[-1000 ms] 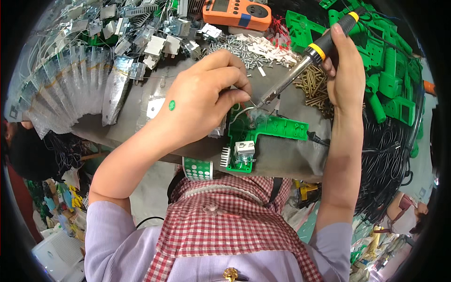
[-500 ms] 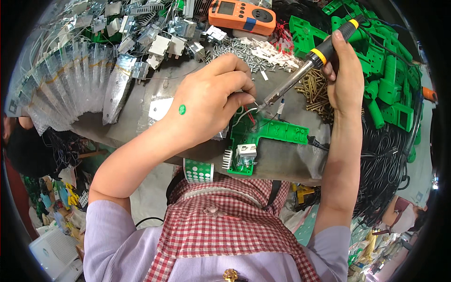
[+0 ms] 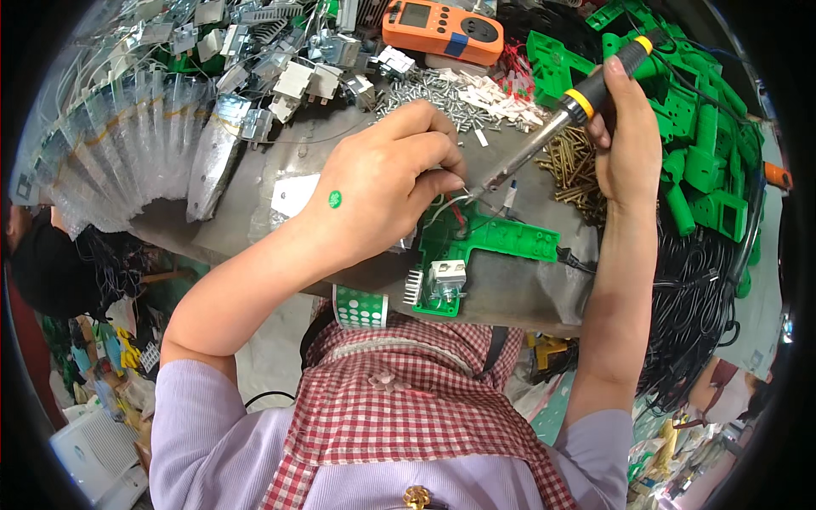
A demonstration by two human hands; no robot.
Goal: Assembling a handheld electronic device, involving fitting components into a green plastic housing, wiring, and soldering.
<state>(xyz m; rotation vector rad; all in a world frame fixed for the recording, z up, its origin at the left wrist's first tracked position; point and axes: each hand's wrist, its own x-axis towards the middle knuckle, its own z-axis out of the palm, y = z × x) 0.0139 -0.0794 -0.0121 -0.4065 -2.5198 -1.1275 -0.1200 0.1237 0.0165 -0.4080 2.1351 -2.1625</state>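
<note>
Green open housing point(image 3: 514, 239), angular, at the near edge of the worktable point(image 3: 510, 293); a white block point(image 3: 448, 270) sits in its lower arm, and red and pale wires point(image 3: 460, 214) rise from its bend. Left hand point(image 3: 382, 170): thumb and forefinger pinching a thin strand (kind indistinct). Right hand point(image 3: 627, 153): fingers wrapped around a soldering iron point(image 3: 580, 104), tip near the wires.

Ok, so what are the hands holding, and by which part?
Right hand: soldering iron, by its black handle. Left hand: seemingly a thin wire, pinched; which part can't be told.
</note>
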